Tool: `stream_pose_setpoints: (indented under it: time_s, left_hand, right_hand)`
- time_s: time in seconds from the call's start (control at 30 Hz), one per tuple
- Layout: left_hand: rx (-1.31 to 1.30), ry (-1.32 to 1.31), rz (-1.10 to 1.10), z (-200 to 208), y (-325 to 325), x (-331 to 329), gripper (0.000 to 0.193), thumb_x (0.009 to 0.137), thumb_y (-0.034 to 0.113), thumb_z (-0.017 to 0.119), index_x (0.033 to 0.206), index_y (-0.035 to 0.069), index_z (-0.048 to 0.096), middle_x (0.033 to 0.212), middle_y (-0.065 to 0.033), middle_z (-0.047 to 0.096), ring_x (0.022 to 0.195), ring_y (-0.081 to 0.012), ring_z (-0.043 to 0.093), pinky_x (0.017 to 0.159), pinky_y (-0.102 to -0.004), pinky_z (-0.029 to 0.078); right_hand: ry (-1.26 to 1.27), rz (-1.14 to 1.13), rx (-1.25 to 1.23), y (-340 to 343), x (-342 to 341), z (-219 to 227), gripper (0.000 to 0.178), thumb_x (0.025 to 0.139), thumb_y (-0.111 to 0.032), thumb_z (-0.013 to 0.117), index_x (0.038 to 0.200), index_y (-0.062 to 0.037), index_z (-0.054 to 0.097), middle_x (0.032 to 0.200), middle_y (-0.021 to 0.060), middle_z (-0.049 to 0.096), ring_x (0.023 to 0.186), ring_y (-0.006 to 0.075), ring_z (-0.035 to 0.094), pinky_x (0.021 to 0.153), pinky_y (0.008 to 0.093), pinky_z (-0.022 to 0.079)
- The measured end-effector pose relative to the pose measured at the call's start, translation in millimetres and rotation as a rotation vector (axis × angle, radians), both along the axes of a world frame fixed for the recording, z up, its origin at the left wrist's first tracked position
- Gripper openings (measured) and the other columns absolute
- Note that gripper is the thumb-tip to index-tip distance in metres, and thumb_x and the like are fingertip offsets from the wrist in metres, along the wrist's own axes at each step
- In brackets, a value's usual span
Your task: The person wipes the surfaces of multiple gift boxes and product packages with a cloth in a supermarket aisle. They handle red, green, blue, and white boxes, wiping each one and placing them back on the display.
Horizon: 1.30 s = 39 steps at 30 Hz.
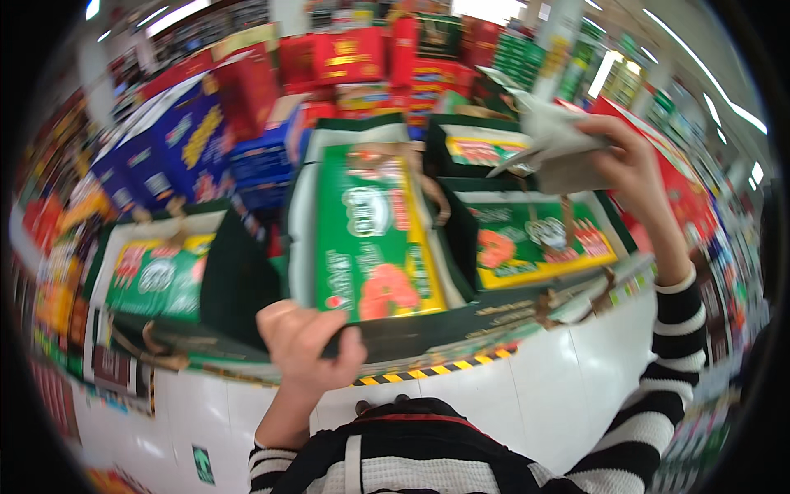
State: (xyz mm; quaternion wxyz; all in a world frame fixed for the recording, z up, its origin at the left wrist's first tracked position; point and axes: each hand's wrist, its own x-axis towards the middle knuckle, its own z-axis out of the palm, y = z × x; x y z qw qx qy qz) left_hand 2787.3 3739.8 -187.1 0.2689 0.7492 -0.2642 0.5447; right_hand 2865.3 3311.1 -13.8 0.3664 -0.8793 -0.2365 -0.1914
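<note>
My left hand (310, 346) is curled over the near rim of a dark green gift bag (387, 336) in the middle, its fingers closed on the edge. Standing inside that bag is a green and yellow box (362, 235) with an orange-red picture, and brown cord handles lie across its top. At the right, my raised right hand (629, 160) grips a crumpled grey cloth (564, 144), slightly blurred. The cloth hangs above another dark gift bag, which holds a similar green and yellow box (539, 243).
Another green box (156, 276) sits in a bag at the left. Blue boxes (169, 148) and red boxes (350, 56) are stacked behind. A leaning red box (658, 160) stands beyond my right hand. Yellow-and-black tape (436, 368) edges the display above the pale tiled floor (461, 403).
</note>
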Motion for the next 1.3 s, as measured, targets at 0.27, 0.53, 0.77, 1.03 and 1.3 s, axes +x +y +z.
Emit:
stream_pose_setpoints:
  time_s: [0.27,0.53,0.77,1.03,1.3]
  left_hand:
    - [0.031,0.037,-0.015,-11,8,1,0.033,0.072,0.006,0.064,0.104,0.006,0.062,0.092,-0.0063,0.055,0.088,-0.0289,0.046,0.082,-0.0422,0.039]
    - [0.032,0.061,-0.041,-8,5,0,0.033,0.072,0.005,0.064,0.104,0.007,0.062,0.093,-0.0061,0.056,0.089,-0.028,0.047,0.082,-0.0426,0.04]
    - [0.026,0.069,-0.049,-2,4,0,0.031,0.069,0.013,0.076,0.099,0.015,0.07,0.076,0.0001,0.055,0.062,-0.0195,0.054,0.064,-0.0358,0.044]
    - [-0.117,-0.03,-0.051,-2,1,8,0.034,0.069,0.009,0.078,0.101,0.013,0.07,0.084,0.0012,0.057,0.082,-0.0209,0.057,0.065,-0.0322,0.046]
    - [-0.165,-0.013,-0.079,-6,-5,6,0.032,0.071,0.009,0.076,0.103,0.012,0.068,0.084,-0.0007,0.057,0.085,-0.0236,0.058,0.072,-0.0358,0.049]
  right_hand:
    - [0.481,0.13,-0.528,37,-30,-46,0.036,0.1,-0.015,0.06,0.136,-0.0104,0.064,0.145,0.0179,0.056,0.129,0.0312,0.057,0.11,0.037,0.043]
    - [0.237,-0.107,-0.642,-14,-22,-52,0.032,0.081,0.005,0.064,0.112,0.0011,0.071,0.111,0.0161,0.07,0.104,0.0338,0.066,0.093,0.0386,0.052]
    - [0.132,0.328,-0.429,81,-26,-57,0.036,0.068,0.012,0.067,0.098,-0.0076,0.075,0.103,0.0108,0.069,0.107,0.0326,0.065,0.096,0.0427,0.05]
    - [0.424,-0.061,-0.44,7,-37,-56,0.026,0.056,0.01,0.073,0.08,-0.0007,0.073,0.082,0.0114,0.068,0.075,0.0239,0.065,0.066,0.0324,0.049]
    - [0.123,-0.295,-0.633,-69,18,-91,0.029,0.075,-0.001,0.068,0.103,0.0006,0.065,0.094,0.0207,0.065,0.094,0.0409,0.063,0.082,0.0445,0.049]
